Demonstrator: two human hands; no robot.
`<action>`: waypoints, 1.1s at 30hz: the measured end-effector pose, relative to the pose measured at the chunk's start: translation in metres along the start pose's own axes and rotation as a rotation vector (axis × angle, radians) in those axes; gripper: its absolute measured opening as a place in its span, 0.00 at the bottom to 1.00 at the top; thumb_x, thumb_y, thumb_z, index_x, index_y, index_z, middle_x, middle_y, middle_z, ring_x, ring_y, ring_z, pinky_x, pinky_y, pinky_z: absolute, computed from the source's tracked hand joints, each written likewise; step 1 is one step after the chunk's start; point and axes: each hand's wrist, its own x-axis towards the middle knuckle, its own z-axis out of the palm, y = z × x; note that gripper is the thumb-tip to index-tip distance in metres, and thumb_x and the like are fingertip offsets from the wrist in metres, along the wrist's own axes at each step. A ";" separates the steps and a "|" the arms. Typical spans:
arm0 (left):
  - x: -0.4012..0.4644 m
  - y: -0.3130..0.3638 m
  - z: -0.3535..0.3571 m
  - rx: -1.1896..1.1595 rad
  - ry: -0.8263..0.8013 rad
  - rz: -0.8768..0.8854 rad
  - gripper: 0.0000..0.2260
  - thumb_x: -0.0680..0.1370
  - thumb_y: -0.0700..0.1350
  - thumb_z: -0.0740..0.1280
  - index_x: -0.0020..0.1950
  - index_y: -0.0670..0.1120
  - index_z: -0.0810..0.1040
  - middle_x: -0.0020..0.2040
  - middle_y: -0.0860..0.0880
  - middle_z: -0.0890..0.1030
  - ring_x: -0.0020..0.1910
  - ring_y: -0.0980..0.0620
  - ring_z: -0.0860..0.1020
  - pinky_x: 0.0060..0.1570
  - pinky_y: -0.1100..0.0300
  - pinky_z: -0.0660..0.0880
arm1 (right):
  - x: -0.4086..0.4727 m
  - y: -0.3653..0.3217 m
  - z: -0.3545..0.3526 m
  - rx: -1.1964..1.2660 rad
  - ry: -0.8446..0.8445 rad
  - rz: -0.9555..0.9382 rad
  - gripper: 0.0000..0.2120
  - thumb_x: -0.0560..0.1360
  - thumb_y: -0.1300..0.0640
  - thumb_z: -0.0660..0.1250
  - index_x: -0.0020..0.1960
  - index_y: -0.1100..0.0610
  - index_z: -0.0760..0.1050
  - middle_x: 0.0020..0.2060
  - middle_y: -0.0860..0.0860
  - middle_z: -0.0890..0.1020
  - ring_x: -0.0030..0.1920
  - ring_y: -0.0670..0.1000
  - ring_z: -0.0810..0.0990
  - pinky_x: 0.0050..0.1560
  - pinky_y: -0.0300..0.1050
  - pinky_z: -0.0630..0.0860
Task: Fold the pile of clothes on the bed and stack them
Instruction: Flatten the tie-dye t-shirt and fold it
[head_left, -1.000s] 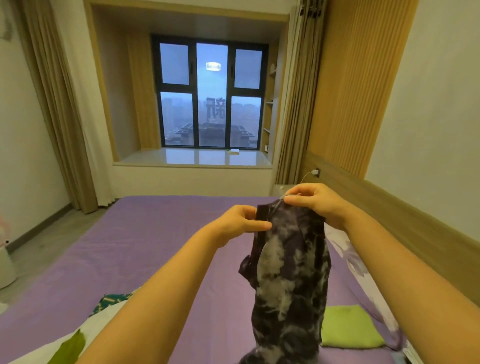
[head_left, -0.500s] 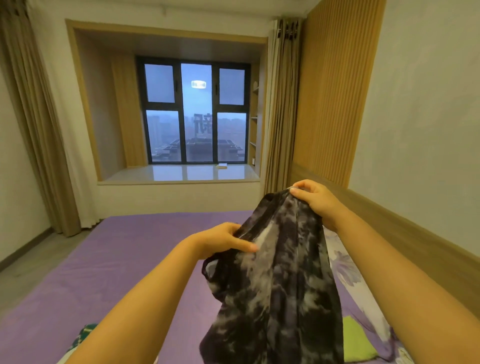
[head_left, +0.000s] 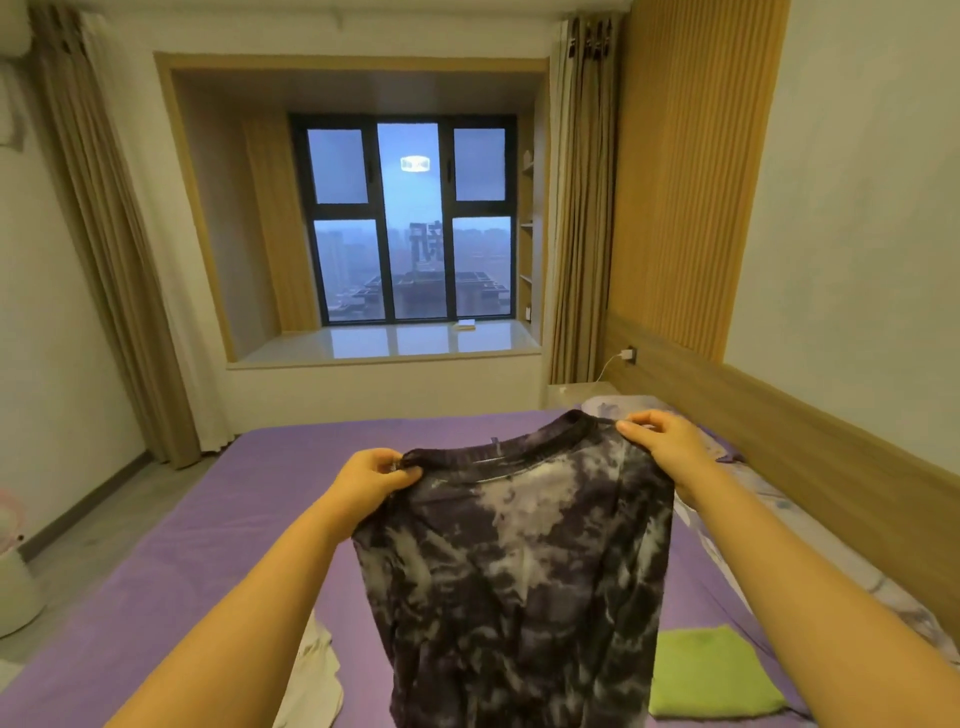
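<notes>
Tie-dye shirt (head_left: 519, 561) hangs over the bed (head_left: 249, 519) | left hand (head_left: 374, 478) and right hand (head_left: 660, 447) pinch shoulders, spreading it flat to fold | green piece (head_left: 711, 675) already folded, I guess

Both hands hold up a dark tie-dye T-shirt (head_left: 519, 561) by its shoulders over the purple bed (head_left: 218, 530). The left hand (head_left: 371, 480) pinches the cloth at one side of the collar, its fingers (head_left: 402, 470) curled on the edge; the right hand (head_left: 662, 449) grips the other side, its fingers (head_left: 636, 426) closed over the neckline. The collar sags between the fingers. Below the right-hand fingers lies a folded green garment (head_left: 711, 675); below the left-hand fingers, a white garment (head_left: 311, 675).
</notes>
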 end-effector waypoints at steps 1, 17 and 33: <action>0.000 0.002 -0.001 0.027 0.030 0.024 0.11 0.76 0.47 0.70 0.37 0.42 0.77 0.33 0.47 0.77 0.33 0.49 0.76 0.32 0.61 0.71 | 0.001 0.002 -0.001 -0.009 0.000 -0.002 0.10 0.75 0.54 0.69 0.50 0.60 0.79 0.45 0.52 0.80 0.45 0.50 0.77 0.41 0.41 0.73; -0.049 0.012 -0.032 0.111 -0.046 0.021 0.10 0.80 0.46 0.64 0.45 0.40 0.75 0.44 0.41 0.77 0.43 0.44 0.76 0.45 0.51 0.73 | -0.037 0.001 0.012 0.037 0.102 -0.071 0.22 0.78 0.48 0.63 0.50 0.69 0.77 0.52 0.68 0.77 0.50 0.64 0.77 0.53 0.59 0.75; -0.140 -0.021 -0.041 -0.071 0.148 -0.030 0.05 0.77 0.39 0.68 0.42 0.46 0.78 0.41 0.48 0.79 0.41 0.49 0.76 0.38 0.56 0.73 | -0.154 0.011 -0.007 0.249 0.012 0.021 0.03 0.73 0.61 0.71 0.45 0.55 0.81 0.43 0.51 0.83 0.43 0.49 0.81 0.45 0.42 0.77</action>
